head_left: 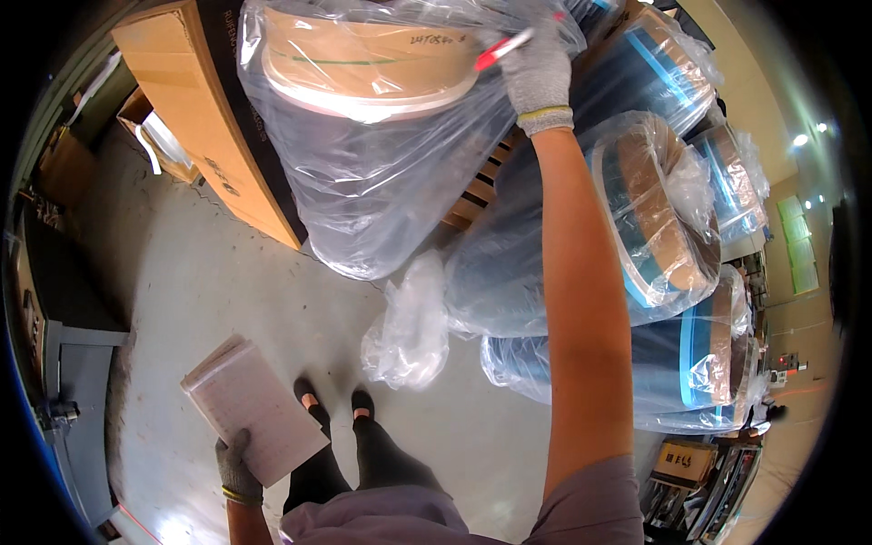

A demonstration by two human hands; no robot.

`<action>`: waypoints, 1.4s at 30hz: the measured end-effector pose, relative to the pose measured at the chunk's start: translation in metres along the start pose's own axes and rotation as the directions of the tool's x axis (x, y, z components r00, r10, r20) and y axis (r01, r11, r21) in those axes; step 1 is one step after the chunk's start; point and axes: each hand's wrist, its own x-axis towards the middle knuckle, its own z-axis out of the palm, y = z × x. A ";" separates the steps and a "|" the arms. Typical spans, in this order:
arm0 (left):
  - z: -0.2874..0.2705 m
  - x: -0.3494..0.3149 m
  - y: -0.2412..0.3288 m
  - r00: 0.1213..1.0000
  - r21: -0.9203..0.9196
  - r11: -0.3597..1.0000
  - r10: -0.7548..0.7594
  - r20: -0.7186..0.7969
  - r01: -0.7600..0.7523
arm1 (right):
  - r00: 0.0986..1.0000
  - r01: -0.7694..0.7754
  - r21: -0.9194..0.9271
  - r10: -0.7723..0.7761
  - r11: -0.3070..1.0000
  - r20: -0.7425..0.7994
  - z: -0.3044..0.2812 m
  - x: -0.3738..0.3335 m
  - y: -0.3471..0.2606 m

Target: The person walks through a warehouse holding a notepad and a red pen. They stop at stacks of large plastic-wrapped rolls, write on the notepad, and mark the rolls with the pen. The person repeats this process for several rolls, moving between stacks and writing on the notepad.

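Observation:
My left hand [238, 465], in a grey knit glove, grips an open notebook [259, 409] with handwriting on its page, low at the left. My right hand [540, 82] wears a similar glove and reaches far forward. A red-and-white marker pen [498, 52] sticks out from its closed fingers. That hand is over the edge of a tall round bundle [372, 173] wrapped in clear plastic film. Brown board with a green line and handwriting circles the bundle's upper end. Whether the pen's tip touches the film cannot be made out.
More plastic-wrapped bundles with blue bands [649, 218] crowd the right side. Loose film [413, 327] bunches above the grey floor [200, 282]. A tall cardboard box [204, 127] stands at the left. Grey metal furniture [86, 391] lines the far left; a small carton [683, 461] sits lower right.

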 end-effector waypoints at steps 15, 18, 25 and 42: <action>-0.053 0.005 -0.011 0.981 -0.276 0.961 -0.031 -0.190 -0.023 | 0.931 -0.149 0.232 0.058 0.961 0.360 0.035 0.006 -0.043; -0.082 0.015 -0.032 0.960 -0.328 0.945 -0.085 -0.265 -0.007 | 0.907 0.255 -0.253 -0.140 0.933 0.396 0.049 0.031 0.018; -0.141 0.022 -0.082 0.888 -0.506 0.857 -0.154 -0.433 -0.098 | 0.840 -0.043 -0.191 0.138 0.981 0.524 0.112 0.057 0.038; -0.235 0.088 -0.209 0.705 -0.743 0.658 -0.469 -0.532 -0.123 | 0.912 0.100 -0.759 0.246 0.643 0.328 0.184 0.107 0.036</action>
